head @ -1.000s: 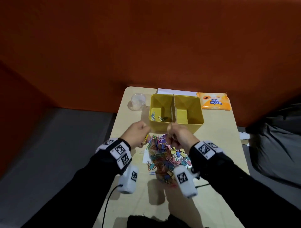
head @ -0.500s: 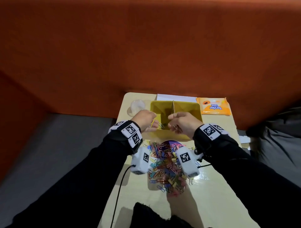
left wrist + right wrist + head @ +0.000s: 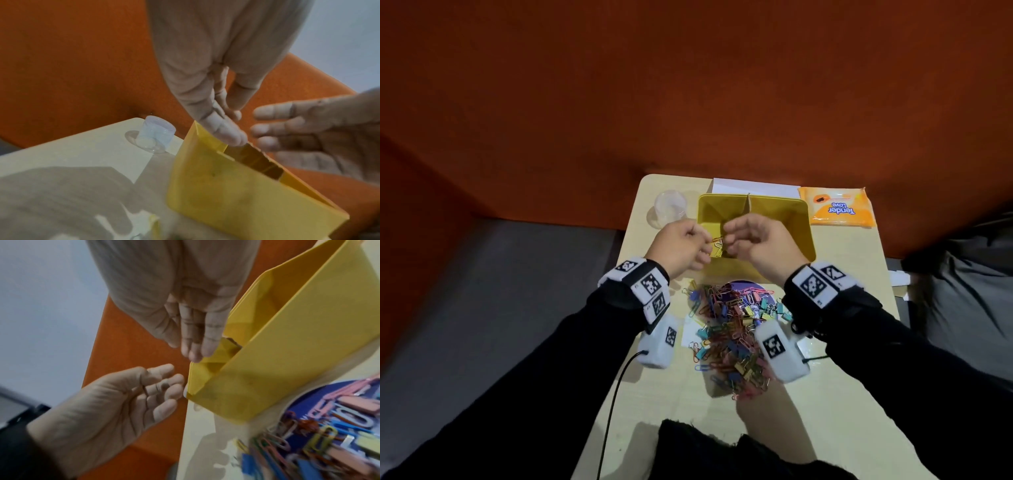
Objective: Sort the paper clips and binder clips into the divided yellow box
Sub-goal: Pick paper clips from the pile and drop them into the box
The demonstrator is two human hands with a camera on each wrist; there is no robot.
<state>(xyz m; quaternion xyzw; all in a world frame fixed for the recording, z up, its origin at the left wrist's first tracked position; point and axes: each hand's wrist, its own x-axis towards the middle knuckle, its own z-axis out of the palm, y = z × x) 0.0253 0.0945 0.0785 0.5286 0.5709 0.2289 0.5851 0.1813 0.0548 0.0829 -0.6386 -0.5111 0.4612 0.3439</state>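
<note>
The yellow box [image 3: 804, 219] stands at the table's far side, split by a cardboard divider [image 3: 749, 202]. My left hand [image 3: 703, 246] and right hand [image 3: 729, 238] hover close together above its left compartment. An orange paper clip [image 3: 714, 240] and a pale one show in the gap between them, touching neither hand that I can see. In the left wrist view my left hand [image 3: 232, 123] hangs with straight fingers over the box wall [image 3: 226, 194]. My right hand [image 3: 195, 352] also hangs with loose fingers and holds nothing. The mixed clip pile [image 3: 732, 335] lies between my forearms.
A clear plastic cup [image 3: 669, 207] stands left of the box, an orange tissue pack [image 3: 837, 207] to its right, and white paper [image 3: 750, 186] behind it. The pile covers a purple disc [image 3: 743, 286] and a white slip [image 3: 691, 334]. Dark cloth [image 3: 722, 452] lies at the near edge.
Both hands rose from the clip pile, pinching clips, and travelled forward over the box's left compartment. Their fingers have since loosened and the clips have left them.
</note>
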